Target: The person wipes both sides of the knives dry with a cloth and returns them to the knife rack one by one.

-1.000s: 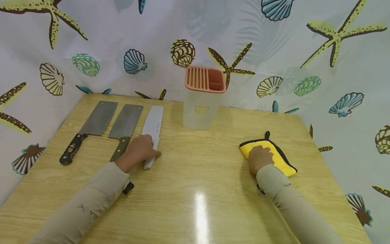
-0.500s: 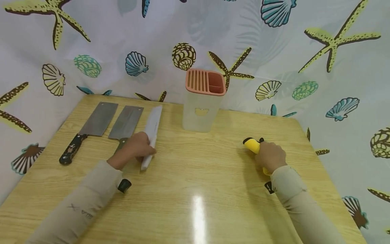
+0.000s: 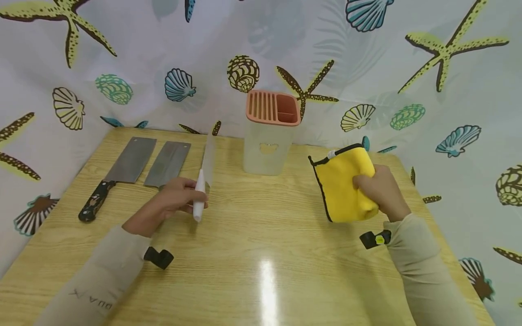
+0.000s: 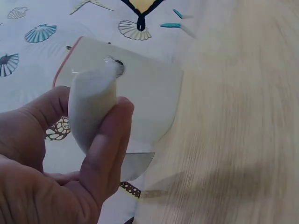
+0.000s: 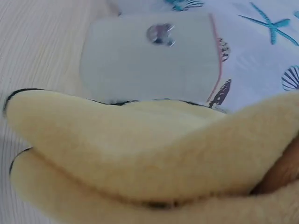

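My left hand grips the white handle of a kitchen knife, thumb on one side and fingers on the other. Its blade stands edge-on, pointing toward the back of the table; in the left wrist view the handle's butt faces the camera. On the right, my right hand holds a folded yellow cloth with black edging, raised over the table. The cloth fills the lower part of the right wrist view and hides most of the fingers there.
Left of the knife lie two cleavers, one with a dark patterned handle, the other with its handle hidden behind my left arm. A translucent knife holder with a pink slotted top stands at the back, before a patterned curtain.
My left hand has lifted the knife and turned it from flat to edge-on. My right hand has picked the cloth up and turned it, so its yellow face shows.
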The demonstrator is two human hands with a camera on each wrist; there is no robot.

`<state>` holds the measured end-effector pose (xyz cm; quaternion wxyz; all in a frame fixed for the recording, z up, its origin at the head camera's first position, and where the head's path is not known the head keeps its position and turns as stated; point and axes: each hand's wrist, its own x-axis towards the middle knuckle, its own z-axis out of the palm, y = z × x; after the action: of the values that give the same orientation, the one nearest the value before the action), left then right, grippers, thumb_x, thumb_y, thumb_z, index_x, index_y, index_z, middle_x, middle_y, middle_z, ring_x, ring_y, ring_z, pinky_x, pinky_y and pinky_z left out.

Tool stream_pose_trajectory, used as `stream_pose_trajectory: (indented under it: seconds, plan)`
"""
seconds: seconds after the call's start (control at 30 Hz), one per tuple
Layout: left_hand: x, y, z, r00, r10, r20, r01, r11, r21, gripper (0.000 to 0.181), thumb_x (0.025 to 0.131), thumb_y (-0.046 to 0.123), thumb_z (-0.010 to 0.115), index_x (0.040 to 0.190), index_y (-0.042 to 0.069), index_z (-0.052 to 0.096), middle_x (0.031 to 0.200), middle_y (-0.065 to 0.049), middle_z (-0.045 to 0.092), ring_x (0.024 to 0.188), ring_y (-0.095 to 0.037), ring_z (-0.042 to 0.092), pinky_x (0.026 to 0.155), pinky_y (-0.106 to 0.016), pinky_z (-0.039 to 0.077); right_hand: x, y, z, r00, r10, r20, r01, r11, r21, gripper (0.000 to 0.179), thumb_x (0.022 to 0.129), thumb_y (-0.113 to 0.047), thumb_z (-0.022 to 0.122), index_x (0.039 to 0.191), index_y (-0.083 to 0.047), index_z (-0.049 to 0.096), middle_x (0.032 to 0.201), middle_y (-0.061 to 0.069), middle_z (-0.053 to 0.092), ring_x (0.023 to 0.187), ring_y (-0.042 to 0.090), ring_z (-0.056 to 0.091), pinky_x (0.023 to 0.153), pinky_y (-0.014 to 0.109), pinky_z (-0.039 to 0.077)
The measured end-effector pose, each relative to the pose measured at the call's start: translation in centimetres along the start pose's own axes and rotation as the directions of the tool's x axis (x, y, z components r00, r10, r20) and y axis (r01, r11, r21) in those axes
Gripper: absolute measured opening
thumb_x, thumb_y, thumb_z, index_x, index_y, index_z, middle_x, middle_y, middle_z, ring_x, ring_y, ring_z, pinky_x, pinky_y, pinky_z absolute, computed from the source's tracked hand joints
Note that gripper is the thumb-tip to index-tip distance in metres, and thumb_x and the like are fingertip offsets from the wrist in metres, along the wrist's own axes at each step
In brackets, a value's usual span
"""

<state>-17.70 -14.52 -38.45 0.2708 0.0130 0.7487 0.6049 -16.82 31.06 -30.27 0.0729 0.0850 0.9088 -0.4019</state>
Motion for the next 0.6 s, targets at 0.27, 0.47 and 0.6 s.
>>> stream_pose_trajectory:
  seconds: [0.27, 0.47, 0.6]
  plan:
    - [-2.1, -1.2, 1.0, 0.994, 0.079, 0.078, -0.057, 0.967, -0.249, 0.051, 0.097, 0.008, 0.062, 0.137, -0.014, 0.040, 0.100, 0.006, 0.072, 0.092, -0.008, 0.074, 0.084, -0.027, 0.060, -0.3, -1.3, -0.2, 0.979, 0.069, 0.192, -0.132, 0.932, 0.337, 0.037, 0.099, -0.043, 0.056, 0.116, -0.013, 0.045, 0.082, -0.012, 0.067, 0.072, 0.009, 0.072, 0.069, 0.032, 0.062]
    - [-3.5, -1.9, 2.1, 0.983, 0.162, 0.090, -0.120, 0.925, -0.360, 0.031, 0.100, 0.007, 0.058, 0.127, -0.004, 0.049, 0.105, 0.007, 0.072, 0.098, -0.009, 0.074, 0.085, -0.028, 0.059, -1.2, -2.2, -0.3, 0.968, -0.040, 0.248, -0.103, 0.837, 0.538, 0.036, 0.101, -0.043, 0.055, 0.120, -0.015, 0.042, 0.091, -0.008, 0.068, 0.078, 0.010, 0.073, 0.069, 0.030, 0.062]
    - [-4.2, -1.7, 2.4, 0.956, 0.274, 0.104, -0.200, 0.870, -0.450, 0.024, 0.101, 0.006, 0.055, 0.125, 0.004, 0.054, 0.110, 0.003, 0.072, 0.101, -0.011, 0.074, 0.087, -0.028, 0.059, -1.8, -3.4, 0.2, 0.965, -0.134, 0.224, -0.047, 0.753, 0.656, 0.036, 0.100, -0.039, 0.057, 0.124, -0.017, 0.040, 0.098, -0.005, 0.066, 0.083, 0.011, 0.073, 0.071, 0.030, 0.062]
